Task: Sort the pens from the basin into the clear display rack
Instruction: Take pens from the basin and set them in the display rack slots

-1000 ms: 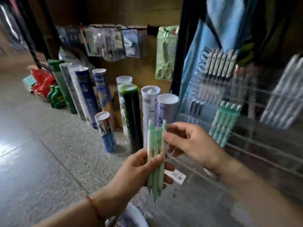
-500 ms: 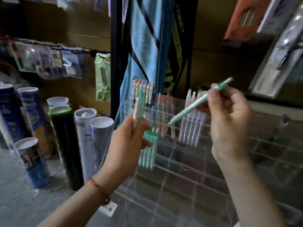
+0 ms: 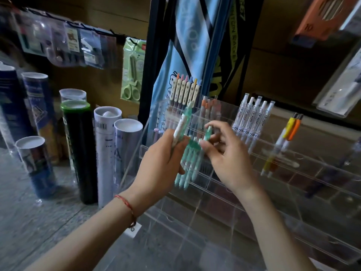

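Observation:
The clear display rack (image 3: 254, 194) stands in front of me with tiered slots. My left hand (image 3: 162, 163) grips a few mint-green pens (image 3: 180, 126) that stick up past my fingers. My right hand (image 3: 224, 153) pinches one mint-green pen (image 3: 207, 133) by its upper end, its lower part down among a row of matching green pens (image 3: 188, 165) in a middle slot. Other slots hold white pens (image 3: 252, 120), orange-topped pens (image 3: 210, 110), cream floral pens (image 3: 185, 92) and yellow and orange pens (image 3: 281, 141). The basin is out of view.
Tall shuttlecock tubes (image 3: 105, 149) stand on the stone floor left of the rack. Packaged scissors (image 3: 132, 71) and small blister packs (image 3: 64, 45) hang on the wall. A blue racket bag (image 3: 187, 45) hangs behind the rack.
My right hand has come down from the raised position and now has its green pen lowered into the slot of green pens. My left hand stays up beside the rack with its bundle.

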Demonstrator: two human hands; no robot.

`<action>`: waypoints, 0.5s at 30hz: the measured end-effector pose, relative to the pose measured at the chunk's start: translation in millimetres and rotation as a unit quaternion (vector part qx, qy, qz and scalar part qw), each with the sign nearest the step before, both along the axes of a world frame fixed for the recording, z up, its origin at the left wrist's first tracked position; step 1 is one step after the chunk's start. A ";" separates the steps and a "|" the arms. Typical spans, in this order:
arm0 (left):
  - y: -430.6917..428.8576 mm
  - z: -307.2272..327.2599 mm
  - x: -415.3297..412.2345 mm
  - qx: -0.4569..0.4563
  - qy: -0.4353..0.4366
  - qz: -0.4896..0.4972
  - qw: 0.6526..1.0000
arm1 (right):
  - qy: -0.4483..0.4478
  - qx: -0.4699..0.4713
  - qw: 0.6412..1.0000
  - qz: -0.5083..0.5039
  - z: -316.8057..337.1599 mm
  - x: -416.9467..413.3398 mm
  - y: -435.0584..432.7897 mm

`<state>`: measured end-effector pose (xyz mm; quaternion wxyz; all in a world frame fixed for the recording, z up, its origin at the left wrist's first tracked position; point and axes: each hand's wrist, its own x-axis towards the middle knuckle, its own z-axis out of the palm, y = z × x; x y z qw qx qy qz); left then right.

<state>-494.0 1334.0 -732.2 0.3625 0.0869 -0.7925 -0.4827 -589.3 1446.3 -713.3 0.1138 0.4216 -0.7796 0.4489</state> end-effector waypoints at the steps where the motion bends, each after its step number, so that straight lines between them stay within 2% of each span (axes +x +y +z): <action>1: -0.4 0.2 0.1 0.008 0.001 -0.004 1.000 | -0.006 0.010 1.000 0.001 -0.3 -0.1 0.3; 5: -1.6 1.4 0.9 0.041 0.007 -0.016 0.999 | -0.023 0.022 0.999 -0.005 -1.3 -0.7 0.3; 9: -2.0 -0.4 2.5 0.097 0.039 -0.026 0.994 | -0.021 0.126 0.991 -0.036 0.2 -1.1 -0.2; 11: -2.8 -1.5 4.4 0.138 0.051 -0.040 0.988 | -0.026 0.149 0.988 -0.041 1.4 -1.6 0.3; 15: -5.5 -2.9 13.4 0.267 -0.012 -0.136 0.954 | -0.033 0.163 0.985 -0.055 6.4 3.1 0.6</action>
